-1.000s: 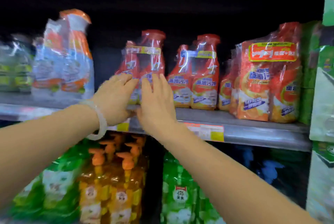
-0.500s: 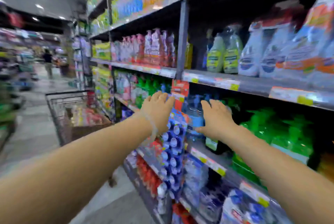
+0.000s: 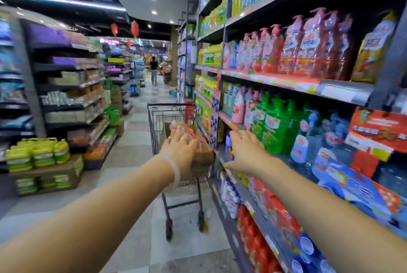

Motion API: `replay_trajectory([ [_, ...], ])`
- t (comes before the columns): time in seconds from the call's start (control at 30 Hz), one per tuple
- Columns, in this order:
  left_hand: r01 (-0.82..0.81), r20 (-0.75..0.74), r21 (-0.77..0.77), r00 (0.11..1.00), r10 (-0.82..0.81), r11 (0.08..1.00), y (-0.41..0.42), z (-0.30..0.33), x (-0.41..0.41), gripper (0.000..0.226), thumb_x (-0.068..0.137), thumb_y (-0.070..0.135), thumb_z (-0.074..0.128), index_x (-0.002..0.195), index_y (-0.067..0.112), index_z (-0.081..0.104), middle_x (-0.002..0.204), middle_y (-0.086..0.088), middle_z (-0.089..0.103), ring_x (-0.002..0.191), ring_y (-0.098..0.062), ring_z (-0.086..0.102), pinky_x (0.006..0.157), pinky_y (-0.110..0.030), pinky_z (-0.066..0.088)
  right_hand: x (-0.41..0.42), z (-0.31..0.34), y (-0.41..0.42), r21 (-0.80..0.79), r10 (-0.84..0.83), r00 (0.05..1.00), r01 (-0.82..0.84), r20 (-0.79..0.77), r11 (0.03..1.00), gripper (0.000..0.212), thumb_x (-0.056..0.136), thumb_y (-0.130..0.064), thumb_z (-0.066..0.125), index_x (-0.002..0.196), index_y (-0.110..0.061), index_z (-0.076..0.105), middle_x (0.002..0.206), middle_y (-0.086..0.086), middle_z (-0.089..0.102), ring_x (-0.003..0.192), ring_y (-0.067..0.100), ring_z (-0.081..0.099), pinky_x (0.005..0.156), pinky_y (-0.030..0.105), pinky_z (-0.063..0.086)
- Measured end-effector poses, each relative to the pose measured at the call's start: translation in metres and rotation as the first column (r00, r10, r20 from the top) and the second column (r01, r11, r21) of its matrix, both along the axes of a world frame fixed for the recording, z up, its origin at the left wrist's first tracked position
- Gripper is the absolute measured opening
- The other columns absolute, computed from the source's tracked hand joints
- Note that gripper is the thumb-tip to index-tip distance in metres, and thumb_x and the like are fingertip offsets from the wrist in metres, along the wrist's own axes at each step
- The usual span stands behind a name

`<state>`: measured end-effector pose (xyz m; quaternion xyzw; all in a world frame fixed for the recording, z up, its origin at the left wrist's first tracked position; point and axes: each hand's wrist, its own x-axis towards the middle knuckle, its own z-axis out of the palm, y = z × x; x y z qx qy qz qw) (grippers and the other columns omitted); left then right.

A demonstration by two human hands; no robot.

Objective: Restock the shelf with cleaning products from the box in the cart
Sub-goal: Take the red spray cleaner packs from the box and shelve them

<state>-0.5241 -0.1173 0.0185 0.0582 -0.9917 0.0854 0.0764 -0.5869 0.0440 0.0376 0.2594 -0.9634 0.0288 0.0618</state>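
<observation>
A wire shopping cart (image 3: 157, 118) stands in the aisle ahead, close against the shelf unit on the right. Inside it sits a brown cardboard box (image 3: 202, 159) holding several orange-red packs of cleaning product (image 3: 181, 128). My left hand (image 3: 179, 148) stretches out over the box with its fingers straight and holds nothing. My right hand (image 3: 244, 152) reaches forward beside the shelf edge, fingers spread, also empty. The shelf (image 3: 275, 80) on the right carries rows of bottles.
Shelving on the left (image 3: 72, 101) lines the other side of the aisle, with a low cardboard display of green bottles (image 3: 37, 155) on the floor. A person (image 3: 153, 70) stands far down the tiled aisle. Red boxes and blue packs fill the lower right shelves.
My view has swung left from the orange spray packs on the shelf to the aisle and cart. Both hands left the shelf packs and now reach toward the box in the cart.
</observation>
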Motion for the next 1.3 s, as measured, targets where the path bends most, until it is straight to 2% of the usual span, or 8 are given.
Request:
replay_trajectory([
  [0.1,-0.096,0.008,0.022,0.995,0.096,0.995,-0.046,-0.007,-0.039,0.095,0.078,0.049,0.069,0.149,0.017,0.015,0.156,-0.010,0.017,0.145,-0.029,0.015,0.117,-0.043,0.022,-0.055,-0.001,-0.044,0.023,0.030,0.999,-0.031,0.030,0.999,0.087,0.084,-0.044,0.065,0.148,-0.015,0.014,0.153,0.012,0.017,0.143,0.034,0.012,0.116,0.045,0.022],
  [0.27,-0.187,0.076,0.039,0.980,0.183,0.982,-0.117,-0.022,-0.091,0.091,0.080,0.041,0.070,0.149,0.016,0.016,0.156,-0.012,0.017,0.146,-0.029,0.012,0.118,-0.043,0.020,-0.131,-0.018,-0.123,0.038,0.080,0.993,-0.083,0.082,0.996,0.084,0.082,-0.044,0.067,0.145,-0.013,0.020,0.149,0.015,0.024,0.140,0.034,0.019,0.114,0.044,0.026],
  [0.37,-0.204,0.063,0.059,0.978,0.200,0.977,-0.165,-0.029,-0.126,0.085,0.079,0.042,0.069,0.146,0.015,0.025,0.152,-0.010,0.026,0.142,-0.029,0.021,0.115,-0.042,0.025,-0.169,-0.033,-0.176,0.049,0.130,0.987,-0.135,0.097,0.990,0.083,0.081,-0.045,0.067,0.144,-0.013,0.022,0.147,0.015,0.025,0.140,0.034,0.020,0.114,0.045,0.026],
  [0.57,-0.186,0.093,0.046,0.979,0.181,0.981,-0.273,-0.053,-0.207,0.084,0.078,0.043,0.070,0.143,0.016,0.026,0.148,-0.010,0.031,0.139,-0.029,0.025,0.114,-0.042,0.028,-0.247,-0.067,-0.290,0.075,0.149,0.983,-0.158,0.111,0.985,0.091,0.080,-0.046,0.066,0.148,-0.011,0.016,0.151,0.016,0.021,0.141,0.035,0.018,0.115,0.046,0.024],
  [0.73,-0.122,0.131,0.009,0.984,0.120,0.992,-0.370,-0.042,-0.280,0.089,0.080,0.041,0.069,0.148,0.014,0.018,0.153,-0.013,0.022,0.143,-0.030,0.017,0.117,-0.042,0.023,-0.322,-0.069,-0.378,0.072,0.083,0.984,-0.095,0.160,0.993,0.090,0.081,-0.041,0.065,0.149,-0.012,0.014,0.151,0.015,0.022,0.141,0.034,0.019,0.113,0.044,0.026],
  [0.93,-0.084,0.140,0.035,0.987,0.078,0.996,-0.460,-0.037,-0.364,0.085,0.079,0.041,0.069,0.146,0.013,0.024,0.149,-0.012,0.029,0.139,-0.030,0.026,0.114,-0.041,0.028,-0.399,-0.073,-0.454,0.077,0.003,0.979,-0.019,0.203,0.997,0.092,0.083,-0.042,0.065,0.151,-0.013,0.009,0.154,0.014,0.017,0.143,0.033,0.016,0.114,0.043,0.024],
  [1.17,-0.015,0.206,0.019,0.979,0.010,1.000,-0.537,-0.072,-0.464,0.083,0.080,0.041,0.068,0.145,0.012,0.025,0.149,-0.011,0.030,0.139,-0.029,0.026,0.114,-0.042,0.028,-0.496,-0.101,-0.526,0.098,-0.052,0.970,0.029,0.239,0.995,0.082,0.081,-0.044,0.066,0.142,-0.009,0.025,0.149,0.017,0.024,0.140,0.034,0.021,0.110,0.043,0.030],
  [1.3,0.006,0.233,-0.013,0.972,-0.003,1.000,-0.585,-0.079,-0.539,0.074,0.083,0.036,0.067,0.143,0.015,0.029,0.145,-0.010,0.034,0.135,-0.028,0.030,0.112,-0.040,0.032,-0.572,-0.116,-0.565,0.037,-0.056,0.962,0.048,0.267,0.998,0.081,0.083,-0.041,0.063,0.146,-0.014,0.020,0.147,0.016,0.027,0.138,0.033,0.024,0.111,0.042,0.029],
])
